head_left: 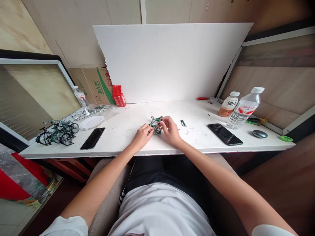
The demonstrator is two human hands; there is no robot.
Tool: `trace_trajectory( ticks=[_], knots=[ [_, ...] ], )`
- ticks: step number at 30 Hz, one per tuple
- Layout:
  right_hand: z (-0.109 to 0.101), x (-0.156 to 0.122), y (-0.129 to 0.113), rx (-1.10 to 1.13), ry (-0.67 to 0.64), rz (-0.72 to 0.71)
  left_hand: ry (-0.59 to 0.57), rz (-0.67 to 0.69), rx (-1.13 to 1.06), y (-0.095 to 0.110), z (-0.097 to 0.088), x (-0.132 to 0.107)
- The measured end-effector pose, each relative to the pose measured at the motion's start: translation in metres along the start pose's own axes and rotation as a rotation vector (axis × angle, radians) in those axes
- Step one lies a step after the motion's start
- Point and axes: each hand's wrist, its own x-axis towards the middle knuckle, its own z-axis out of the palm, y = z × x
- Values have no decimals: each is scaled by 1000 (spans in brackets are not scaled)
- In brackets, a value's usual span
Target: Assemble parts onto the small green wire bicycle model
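Observation:
A small green model bicycle [155,125] stands on the white table [128,144] in front of me. My left hand [142,135] pinches its near side, fingers closed on the frame. My right hand [170,129] grips it from the right, thumb and forefinger pressed together at the top of the model. A small dark green part [183,123] lies just right of my right hand, with tiny scraps beside it.
Several finished green model bicycles [57,131] stand at the table's left end, beside a white plate [91,122] and a black phone [93,138]. A second phone [224,134], two bottles [242,111], a grey oval object [259,133] and a green cap [286,138] lie right. A red box [119,96] stands behind.

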Motion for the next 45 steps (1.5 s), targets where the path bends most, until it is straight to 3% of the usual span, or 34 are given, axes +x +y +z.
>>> trace_trajectory(
  ticks=[12, 45],
  knots=[
    [3, -2, 6, 59, 4, 107, -16, 27, 13, 1, 0, 0],
    [3, -2, 6, 40, -12, 133, -22, 57, 10, 0, -1, -1]
  ],
)
